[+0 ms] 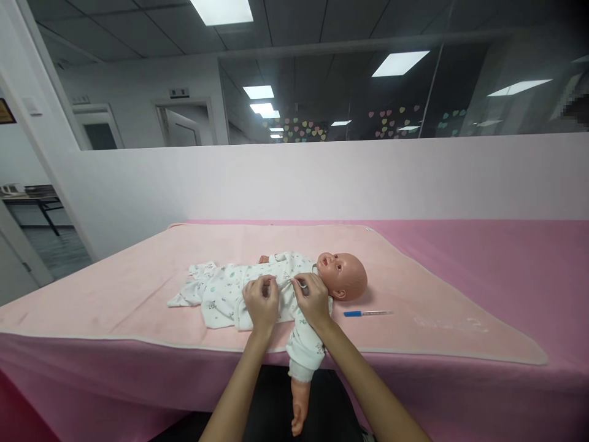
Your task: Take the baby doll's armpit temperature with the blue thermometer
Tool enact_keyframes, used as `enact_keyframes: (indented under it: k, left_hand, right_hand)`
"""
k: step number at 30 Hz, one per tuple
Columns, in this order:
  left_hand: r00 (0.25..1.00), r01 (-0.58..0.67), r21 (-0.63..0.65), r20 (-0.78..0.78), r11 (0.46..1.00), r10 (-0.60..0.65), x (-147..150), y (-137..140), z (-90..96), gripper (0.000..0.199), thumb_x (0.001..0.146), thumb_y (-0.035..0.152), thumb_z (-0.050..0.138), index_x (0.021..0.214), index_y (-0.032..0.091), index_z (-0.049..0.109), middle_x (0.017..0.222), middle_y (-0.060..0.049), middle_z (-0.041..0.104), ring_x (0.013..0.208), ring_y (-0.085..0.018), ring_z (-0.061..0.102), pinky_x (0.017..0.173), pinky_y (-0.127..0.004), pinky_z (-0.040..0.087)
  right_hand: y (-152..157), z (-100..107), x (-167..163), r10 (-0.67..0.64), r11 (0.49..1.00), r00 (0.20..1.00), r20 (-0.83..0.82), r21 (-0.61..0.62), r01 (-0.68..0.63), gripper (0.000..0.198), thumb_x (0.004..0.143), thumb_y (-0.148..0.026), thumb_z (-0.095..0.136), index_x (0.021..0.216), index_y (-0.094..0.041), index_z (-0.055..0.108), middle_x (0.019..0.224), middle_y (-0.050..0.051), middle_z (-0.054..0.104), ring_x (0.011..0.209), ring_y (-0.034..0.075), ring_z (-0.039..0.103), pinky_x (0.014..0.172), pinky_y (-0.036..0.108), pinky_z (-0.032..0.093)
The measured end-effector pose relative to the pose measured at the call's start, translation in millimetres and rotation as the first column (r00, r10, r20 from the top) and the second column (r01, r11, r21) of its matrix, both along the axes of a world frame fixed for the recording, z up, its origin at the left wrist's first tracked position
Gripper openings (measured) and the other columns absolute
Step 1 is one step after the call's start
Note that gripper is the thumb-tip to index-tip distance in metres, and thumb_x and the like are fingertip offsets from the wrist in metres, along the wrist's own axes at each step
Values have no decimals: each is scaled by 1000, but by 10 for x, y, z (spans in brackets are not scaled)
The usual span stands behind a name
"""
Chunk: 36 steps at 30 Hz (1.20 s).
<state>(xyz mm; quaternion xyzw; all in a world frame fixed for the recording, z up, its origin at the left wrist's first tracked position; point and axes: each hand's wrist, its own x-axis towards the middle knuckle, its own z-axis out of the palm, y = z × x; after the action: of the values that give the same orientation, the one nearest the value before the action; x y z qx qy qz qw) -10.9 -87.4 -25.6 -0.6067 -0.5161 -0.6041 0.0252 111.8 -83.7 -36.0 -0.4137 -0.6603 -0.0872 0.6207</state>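
A baby doll point(346, 277) lies on its back with its bald head to the right. It wears a white printed baby outfit point(221, 291), whose empty-looking leg ends spread to the left. Over the doll's chest, my left hand point(261, 302) pinches the front of the outfit between thumb and fingertips. My right hand point(313, 301) pinches the cloth nearer the neck, close to the chin. A thin light strip, perhaps a tie, runs between my fingertips. The doll's near arm point(300, 399) hangs over the table edge, sleeved down to the forearm.
To the right of the doll lies a thermometer-like stick with a blue end point(353, 314). A peach pad point(115, 294) covers much of the pink tablecloth point(483, 258). Behind the table stands a white half wall point(322, 181) with glass above. My lap is below the table's near edge.
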Motion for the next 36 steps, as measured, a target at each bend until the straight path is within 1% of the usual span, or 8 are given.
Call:
enact_keyframes:
  k: [4, 8, 13, 20, 26, 30, 33, 36]
  left_hand:
    - [999, -42, -54, 9, 998, 43, -187, -4, -26, 18, 78, 23, 45, 70, 23, 62, 73, -1, 64, 79, -22, 53, 80, -40, 33]
    - [998, 24, -165, -53, 986, -34, -336, -21, -62, 18, 76, 26, 46, 70, 24, 63, 82, -1, 65, 87, -24, 50, 82, -42, 31]
    - [995, 57, -239, -67, 969, -75, -387, -64, -51, 19, 78, 33, 45, 70, 23, 60, 84, -1, 64, 91, -23, 50, 86, -41, 31]
    - [989, 51, -200, -124, 978, -77, -358, -60, -72, 26, 86, 34, 35, 81, 22, 57, 85, -2, 65, 88, -21, 53, 92, -41, 30]
    - [988, 88, -209, -108, 974, -112, -357, -78, -54, 28, 87, 34, 33, 79, 23, 58, 80, 0, 65, 85, -19, 55, 94, -40, 27]
    - [984, 97, -212, -123, 972, -126, -354, -110, -31, 24, 82, 38, 42, 75, 23, 60, 80, 1, 65, 84, -19, 54, 90, -39, 29]
    - [983, 57, -205, -161, 977, -91, -344, -116, -36, 14, 76, 34, 50, 78, 24, 61, 83, 1, 66, 88, -21, 53, 90, -40, 28]
    - [982, 42, -206, -174, 978, -79, -338, -114, -46, 13, 74, 29, 50, 79, 24, 60, 83, 1, 65, 88, -21, 53, 90, -40, 28]
  right_hand:
    - [-1, -1, 0, 0, 1000, 1000, -5, -8, 0, 13, 85, -24, 47, 77, -19, 56, 71, 3, 61, 68, 15, 54, 66, 28, 41]
    - [3, -8, -3, -2, 1000, 1000, 2, -28, 2, 14, 85, -25, 47, 77, -18, 56, 71, 3, 61, 68, 15, 53, 66, 28, 41]
    - [5, -11, -7, 6, 999, 1000, 0, -46, -6, 14, 86, -24, 47, 77, -18, 56, 71, 3, 61, 69, 15, 53, 66, 28, 40]
    - [17, -24, -2, 5, 999, 1000, 5, -51, -5, 13, 85, -24, 48, 77, -18, 57, 72, 3, 61, 69, 15, 54, 67, 27, 40]
    - [37, -31, -1, 7, 998, 1000, -6, -54, -8, 13, 85, -24, 48, 78, -18, 57, 72, 3, 61, 69, 15, 54, 66, 27, 40]
    - [26, -20, -3, 4, 998, 1000, -8, -60, -4, 14, 85, -25, 48, 77, -18, 56, 72, 3, 62, 70, 15, 54, 66, 27, 41]
    - [19, -17, -2, 3, 998, 1000, -10, -64, -4, 14, 85, -25, 48, 77, -18, 56, 72, 3, 62, 70, 15, 55, 66, 27, 41]
    - [24, -21, -1, 4, 998, 1000, -15, -66, -5, 14, 85, -26, 48, 77, -18, 57, 72, 3, 62, 70, 15, 55, 66, 27, 41]
